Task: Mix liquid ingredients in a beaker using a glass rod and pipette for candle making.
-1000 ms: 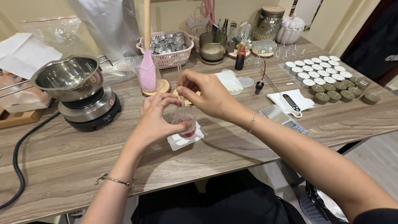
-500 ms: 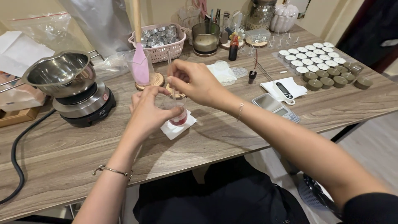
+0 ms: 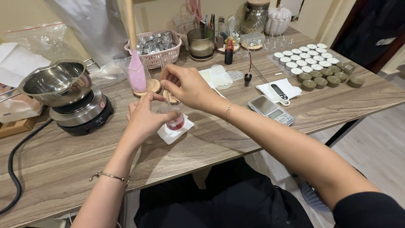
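A small clear glass with red liquid at its bottom stands on a white paper square on the wooden table. My left hand wraps around the glass from the left. My right hand is just above its rim, fingers pinched on a thin wick held by a flat wooden piece that lies across the top. Both wrists wear thin bracelets.
A steel pot sits on a black hot plate at the left, its cord running off the near-left edge. A pink spatula in a cup, a pink basket, a digital scale, a thermometer and rows of tealights lie beyond.
The view has shifted slightly. Both hands stay at the glass; my right hand has settled lower over the rim, with small finger adjustments on the wick.
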